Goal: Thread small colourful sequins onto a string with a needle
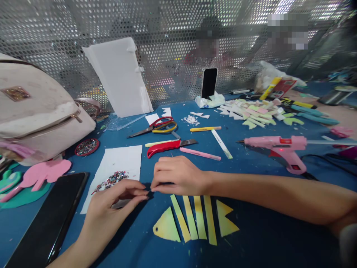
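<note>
My left hand (pixel 117 203) and my right hand (pixel 178 175) meet above the blue table, fingertips pinched and almost touching. A tiny thin bit shows between them, too small to name. Just below my right hand lie cut yellow-green foam pieces laid out as a fish: a head (pixel 167 227) with a dark eye, several strips (pixel 210 223), and a notched tail (pixel 225 219). Beside my left hand, a heap of mixed sequins or beads (pixel 114 178) rests on a white paper sheet (pixel 125 156).
Beyond my hands lie a red-handled knife (pixel 164 147), scissors (pixel 156 126) and several marker pens (pixel 205 129). A pink glue gun (pixel 281 147) sits at right, near a pile of foam scraps (pixel 251 111). At left are a phone (pixel 47 223), pink foam shape (pixel 46 173) and backpack (pixel 39 111).
</note>
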`<state>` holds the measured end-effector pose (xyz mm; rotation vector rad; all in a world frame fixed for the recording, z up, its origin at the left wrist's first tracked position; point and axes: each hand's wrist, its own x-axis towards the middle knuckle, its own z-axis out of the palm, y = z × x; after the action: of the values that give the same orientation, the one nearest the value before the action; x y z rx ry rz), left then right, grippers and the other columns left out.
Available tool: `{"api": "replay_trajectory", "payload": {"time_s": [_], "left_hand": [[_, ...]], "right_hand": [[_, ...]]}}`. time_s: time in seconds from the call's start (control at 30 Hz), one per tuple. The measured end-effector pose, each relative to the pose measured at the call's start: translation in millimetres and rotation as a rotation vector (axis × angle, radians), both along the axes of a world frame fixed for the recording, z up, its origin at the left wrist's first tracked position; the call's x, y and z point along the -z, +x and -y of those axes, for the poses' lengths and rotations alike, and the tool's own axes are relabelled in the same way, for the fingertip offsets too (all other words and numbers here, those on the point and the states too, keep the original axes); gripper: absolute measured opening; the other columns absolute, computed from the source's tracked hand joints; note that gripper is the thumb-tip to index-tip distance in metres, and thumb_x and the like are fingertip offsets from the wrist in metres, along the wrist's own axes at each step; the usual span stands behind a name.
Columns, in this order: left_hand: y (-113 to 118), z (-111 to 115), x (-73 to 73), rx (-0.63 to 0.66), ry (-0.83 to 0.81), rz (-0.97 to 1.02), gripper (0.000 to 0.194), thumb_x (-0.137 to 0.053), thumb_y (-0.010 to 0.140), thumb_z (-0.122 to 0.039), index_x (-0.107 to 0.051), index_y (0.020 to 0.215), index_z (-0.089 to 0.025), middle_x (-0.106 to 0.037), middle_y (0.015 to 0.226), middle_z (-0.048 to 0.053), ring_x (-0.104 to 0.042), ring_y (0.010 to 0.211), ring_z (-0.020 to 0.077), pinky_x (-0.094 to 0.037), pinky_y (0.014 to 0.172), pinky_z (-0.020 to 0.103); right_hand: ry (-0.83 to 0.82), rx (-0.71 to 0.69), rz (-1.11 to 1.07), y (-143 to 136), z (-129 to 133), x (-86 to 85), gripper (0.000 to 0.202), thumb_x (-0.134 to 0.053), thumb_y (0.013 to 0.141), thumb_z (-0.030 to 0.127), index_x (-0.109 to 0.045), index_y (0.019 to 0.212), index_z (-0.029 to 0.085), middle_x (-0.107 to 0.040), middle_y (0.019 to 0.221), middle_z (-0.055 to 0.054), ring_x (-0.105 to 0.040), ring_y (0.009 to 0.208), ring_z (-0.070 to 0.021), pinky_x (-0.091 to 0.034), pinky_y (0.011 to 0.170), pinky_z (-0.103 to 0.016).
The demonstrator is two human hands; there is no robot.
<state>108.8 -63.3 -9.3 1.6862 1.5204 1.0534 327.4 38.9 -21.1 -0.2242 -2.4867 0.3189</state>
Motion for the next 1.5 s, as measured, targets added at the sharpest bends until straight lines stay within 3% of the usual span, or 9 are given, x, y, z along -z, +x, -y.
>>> {"api": "replay_trajectory", "payload": {"time_s": [0.8, 1.5], "left_hand": [[0.8, 1.2, -1.2, -0.011, 0.019, 0.009, 0.008, -0.077, 0.082, -0.031, -0.074, 0.088, -0.027, -0.081, 0.079, -0.006, -0.079, 0.073, 0.0143, -0.061, 0.077, 0.017], [2.0, 0.4, -3.6, -0.009, 0.040, -0.001, 0.007, -0.077, 0.080, -0.032, -0.074, 0.081, -0.025, -0.079, 0.076, -0.005, -0.076, 0.069, 0.0131, -0.060, 0.072, 0.015]], "right_hand": [[0.072, -0.014, -0.014, 0.7, 0.6, 2.1, 0.023, -0.054, 0.103, 0.026, -0.071, 0.089, 0.018, -0.068, 0.087, -0.002, -0.054, 0.079, -0.0124, -0.038, 0.064, -0.024], [0.086, -0.017, -0.036, 0.4, 2.3, -2.3, 0.023, -0.055, 0.102, 0.025, -0.071, 0.088, 0.017, -0.068, 0.086, -0.002, -0.055, 0.077, -0.0115, -0.040, 0.064, -0.023]]}}
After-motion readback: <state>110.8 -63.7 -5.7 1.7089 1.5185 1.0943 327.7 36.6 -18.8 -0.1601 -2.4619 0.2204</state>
